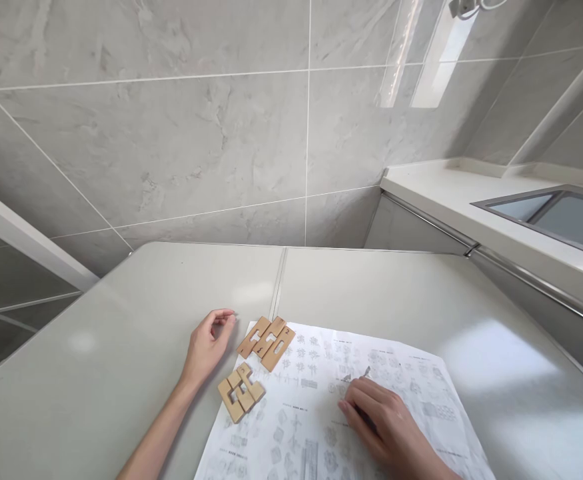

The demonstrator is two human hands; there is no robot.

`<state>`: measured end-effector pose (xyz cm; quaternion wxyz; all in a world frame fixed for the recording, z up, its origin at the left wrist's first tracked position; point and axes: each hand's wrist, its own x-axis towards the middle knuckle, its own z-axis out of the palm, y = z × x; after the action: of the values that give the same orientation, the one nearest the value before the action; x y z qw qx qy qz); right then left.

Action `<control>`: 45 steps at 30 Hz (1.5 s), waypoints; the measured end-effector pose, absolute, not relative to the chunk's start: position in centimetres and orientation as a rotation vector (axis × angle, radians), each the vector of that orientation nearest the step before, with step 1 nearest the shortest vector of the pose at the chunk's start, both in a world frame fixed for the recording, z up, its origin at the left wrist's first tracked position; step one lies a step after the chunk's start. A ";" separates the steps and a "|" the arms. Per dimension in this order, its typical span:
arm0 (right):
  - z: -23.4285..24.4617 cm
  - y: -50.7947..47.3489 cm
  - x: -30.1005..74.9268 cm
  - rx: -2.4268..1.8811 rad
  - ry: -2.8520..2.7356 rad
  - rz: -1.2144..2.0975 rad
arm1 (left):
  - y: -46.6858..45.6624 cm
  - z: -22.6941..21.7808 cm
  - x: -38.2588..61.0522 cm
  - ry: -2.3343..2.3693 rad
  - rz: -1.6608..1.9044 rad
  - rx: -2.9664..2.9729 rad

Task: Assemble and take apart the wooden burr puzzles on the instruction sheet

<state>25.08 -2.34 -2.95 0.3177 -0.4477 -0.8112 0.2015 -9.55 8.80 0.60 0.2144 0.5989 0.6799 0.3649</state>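
My left hand [210, 347] is just above or on the table, left of the sheet, with its fingertips and thumb pinched together. Whatever is between those fingertips, if anything, is too small to make out. Close to its right lie flat wooden puzzle pieces [279, 349] with cut-outs and small dark numbers. A second, lighter cluster of notched wooden pieces [241, 395] sits nearer me, on the sheet's left edge. My right hand [384, 420] rests on the printed paper sheet [316, 393], fingers curled under. A small dark grey spot shows beyond its knuckles; the palm side is hidden.
The pale table [136, 347] has a seam [278, 283] running away from me. Behind it stands a grey tiled wall [211, 147]. On the right is a white counter [431, 187] with a sink [556, 213] and a metal rail along its front.
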 end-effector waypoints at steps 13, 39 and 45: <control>-3.0 -2.3 25.1 -1.172 -2.159 0.505 | 8.6 0.3 -9.6 1.878 0.970 1.804; -2.0 -2.4 25.0 -1.190 -2.165 0.458 | 8.1 5.8 0.3 1.991 0.237 2.297; -2.1 -2.5 24.9 -1.205 -2.157 0.443 | 6.4 5.1 4.3 1.770 0.191 2.400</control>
<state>24.90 -2.48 -2.09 0.3104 -0.4565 -0.8168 0.1677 4.35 6.43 5.15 0.0769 0.8008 0.5906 0.0639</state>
